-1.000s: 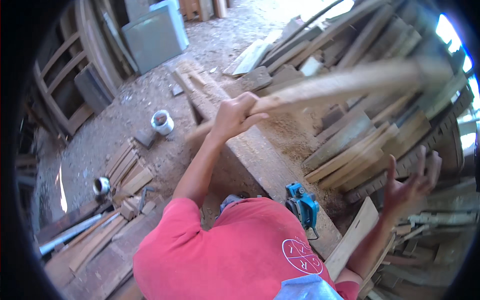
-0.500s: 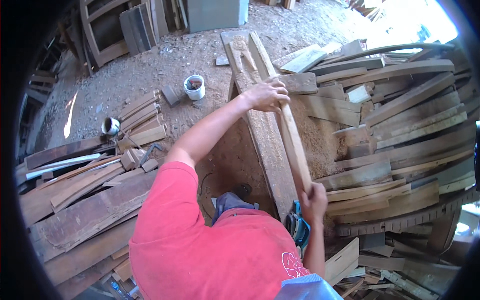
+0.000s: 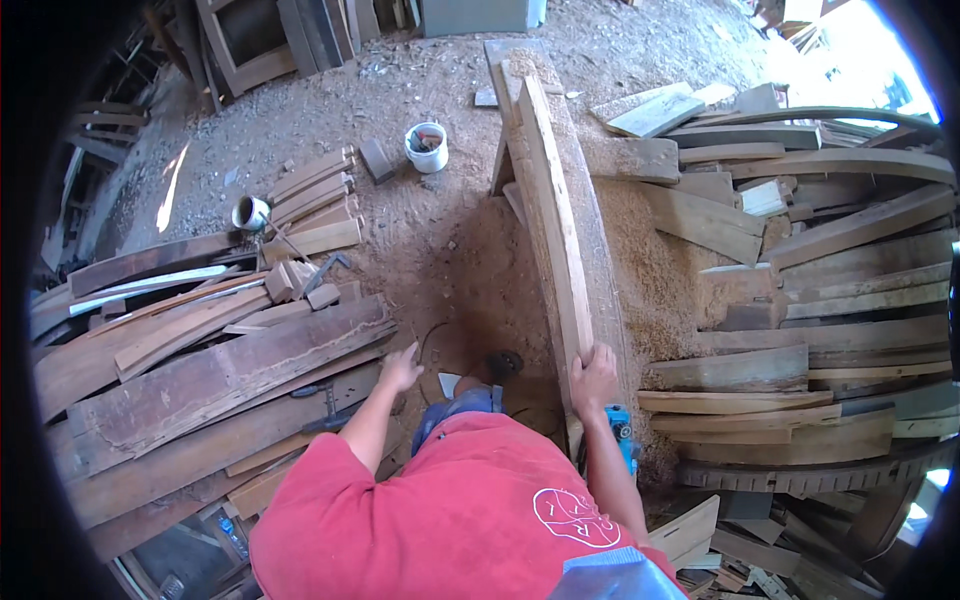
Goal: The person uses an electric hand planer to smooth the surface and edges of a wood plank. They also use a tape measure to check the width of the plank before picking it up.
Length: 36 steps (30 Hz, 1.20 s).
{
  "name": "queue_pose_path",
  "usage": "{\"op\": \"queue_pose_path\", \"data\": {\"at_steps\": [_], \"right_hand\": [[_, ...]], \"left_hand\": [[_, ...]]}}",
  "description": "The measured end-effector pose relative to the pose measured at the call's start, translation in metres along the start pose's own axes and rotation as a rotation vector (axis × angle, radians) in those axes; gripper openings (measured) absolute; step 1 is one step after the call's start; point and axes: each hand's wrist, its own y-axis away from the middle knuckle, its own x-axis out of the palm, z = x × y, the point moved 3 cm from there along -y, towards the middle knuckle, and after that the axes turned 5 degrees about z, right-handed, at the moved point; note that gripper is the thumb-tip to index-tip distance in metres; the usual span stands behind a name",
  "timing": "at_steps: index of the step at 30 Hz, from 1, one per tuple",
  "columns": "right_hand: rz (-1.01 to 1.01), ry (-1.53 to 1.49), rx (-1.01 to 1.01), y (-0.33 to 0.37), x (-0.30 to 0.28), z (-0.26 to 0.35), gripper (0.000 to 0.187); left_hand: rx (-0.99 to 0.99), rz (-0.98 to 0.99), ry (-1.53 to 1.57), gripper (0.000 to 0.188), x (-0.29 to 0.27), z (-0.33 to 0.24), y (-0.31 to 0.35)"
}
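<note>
A long pale piece of lumber [image 3: 556, 210] lies lengthwise on a narrow plank bench [image 3: 598, 240] strewn with shavings. My right hand [image 3: 594, 378] grips its near end, fingers over the top. Away from the lumber, my left hand [image 3: 400, 368] hangs in the air to the left of the bench, holding nothing, its index finger stretched out. The nearest things to it are the stacked boards on that side. A teal power tool [image 3: 622, 435] sits by the near end of the bench, partly behind my right forearm.
Stacked boards [image 3: 230, 385] fill the left side, with a hammer-like tool [image 3: 328, 408] on them. Many more planks [image 3: 840, 330] lie to the right, beside a heap of sawdust [image 3: 650, 260]. A white bucket [image 3: 427, 150] and a small pot [image 3: 250, 213] stand on the dirt floor.
The lumber has shifted from the bench's right edge onto its left part. My left hand has let go of it and swung down to the left; my right hand still holds the near end.
</note>
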Motion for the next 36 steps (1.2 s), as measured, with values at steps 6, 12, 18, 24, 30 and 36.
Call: {"op": "queue_pose_path", "data": {"at_steps": [6, 12, 18, 24, 30, 36], "right_hand": [[-0.022, 0.047, 0.056, -0.095, 0.004, 0.045, 0.037], [-0.019, 0.135, 0.054, -0.02, -0.004, 0.016, 0.038], [0.036, 0.113, 0.057, 0.043, -0.001, -0.008, 0.037], [-0.095, 0.139, 0.011, -0.053, 0.021, 0.003, 0.041], [-0.132, 0.027, -0.037, 0.01, -0.013, -0.008, 0.07], [-0.069, 0.097, 0.213, 0.191, -0.064, -0.116, 0.064]], "left_hand": [[-0.256, 0.136, 0.139, 0.079, 0.031, 0.058, 0.013], [-0.102, -0.211, 0.515, 0.065, -0.006, 0.001, 0.006], [0.001, -0.295, 0.383, 0.062, 0.02, -0.015, 0.055], [0.06, -0.215, 0.275, 0.062, 0.058, -0.044, 0.075], [0.102, -0.165, 0.302, 0.056, 0.076, -0.029, 0.086], [0.05, -0.203, 0.318, 0.052, 0.091, -0.034, 0.108]]}}
